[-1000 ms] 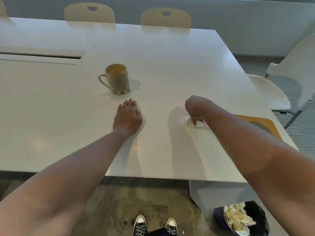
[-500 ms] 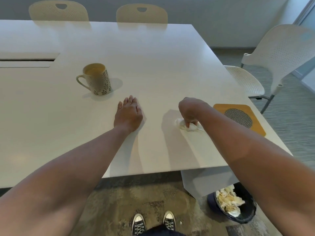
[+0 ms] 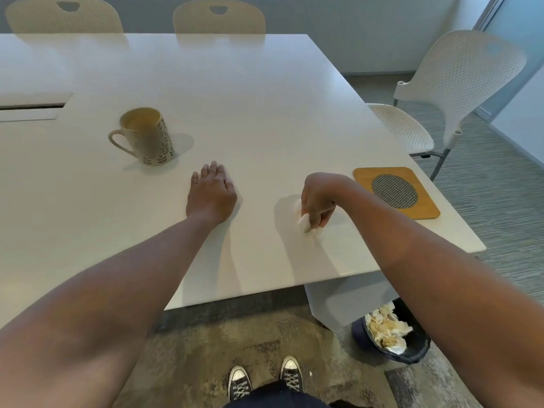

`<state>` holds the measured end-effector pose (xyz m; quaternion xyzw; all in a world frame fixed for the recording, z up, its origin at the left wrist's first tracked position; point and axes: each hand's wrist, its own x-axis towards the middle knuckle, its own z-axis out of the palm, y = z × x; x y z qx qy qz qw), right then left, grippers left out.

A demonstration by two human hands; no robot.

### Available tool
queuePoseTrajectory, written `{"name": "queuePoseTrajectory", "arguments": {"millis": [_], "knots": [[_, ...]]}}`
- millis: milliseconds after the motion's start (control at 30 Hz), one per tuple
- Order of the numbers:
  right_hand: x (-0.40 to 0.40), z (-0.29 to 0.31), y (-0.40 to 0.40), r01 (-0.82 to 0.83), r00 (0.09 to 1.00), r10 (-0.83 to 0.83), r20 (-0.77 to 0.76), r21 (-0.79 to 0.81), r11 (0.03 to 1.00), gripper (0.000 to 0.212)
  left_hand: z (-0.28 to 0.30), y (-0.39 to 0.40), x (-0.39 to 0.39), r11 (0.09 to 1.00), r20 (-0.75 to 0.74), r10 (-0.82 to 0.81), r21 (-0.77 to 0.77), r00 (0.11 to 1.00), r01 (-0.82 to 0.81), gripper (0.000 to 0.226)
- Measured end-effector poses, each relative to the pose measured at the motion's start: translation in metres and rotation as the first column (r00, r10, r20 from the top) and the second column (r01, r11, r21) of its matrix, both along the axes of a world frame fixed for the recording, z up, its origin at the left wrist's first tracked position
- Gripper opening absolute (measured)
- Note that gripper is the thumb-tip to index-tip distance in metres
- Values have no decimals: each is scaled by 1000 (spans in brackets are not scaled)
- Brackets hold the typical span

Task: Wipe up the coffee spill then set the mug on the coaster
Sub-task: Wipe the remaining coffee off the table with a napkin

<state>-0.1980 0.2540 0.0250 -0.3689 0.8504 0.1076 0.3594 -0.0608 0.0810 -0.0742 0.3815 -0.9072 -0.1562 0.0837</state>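
A cream mug (image 3: 147, 136) with a leaf pattern stands upright on the white table (image 3: 250, 98), handle to the left, with brown coffee inside. My left hand (image 3: 211, 195) lies flat on the table, palm down, just right of and nearer than the mug. My right hand (image 3: 318, 200) is closed on a crumpled white tissue (image 3: 304, 221) pressed against the tabletop. A wooden coaster (image 3: 396, 192) with a round mesh centre lies to the right of that hand near the table's right edge. No spill is visible around the tissue.
A white perforated chair (image 3: 453, 92) stands off the table's right side. Two chair backs (image 3: 219, 16) show at the far edge. A dark bin (image 3: 391, 334) full of used tissues sits on the floor under the near right corner. My shoes are below.
My right hand has turned and drawn the tissue slightly nearer on the table. The view has shifted right, so the coaster shows in full. The left hand and mug have stayed put.
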Motion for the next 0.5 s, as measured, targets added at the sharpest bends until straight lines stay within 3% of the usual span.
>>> {"name": "queuePoseTrajectory", "arguments": {"millis": [100,200,400,500], "knots": [[0,-5,-3,11,1000,-12,-25,-20,1000,37,-1,-1,0,1000,-2,-2,1,1000,2,56],[0,-10,-7,-6,986,-13,-164,-115,993,23,-1,0,1,1000,-11,-4,6,1000,4,56],[-13,-21,-17,-7,913,-145,-382,-371,929,20,-2,1,3,1000,-30,-2,11,1000,2,56],[-27,-27,-22,-1,903,-180,-390,-422,907,25,-3,0,3,1000,-31,2,9,1000,-2,56]]}}
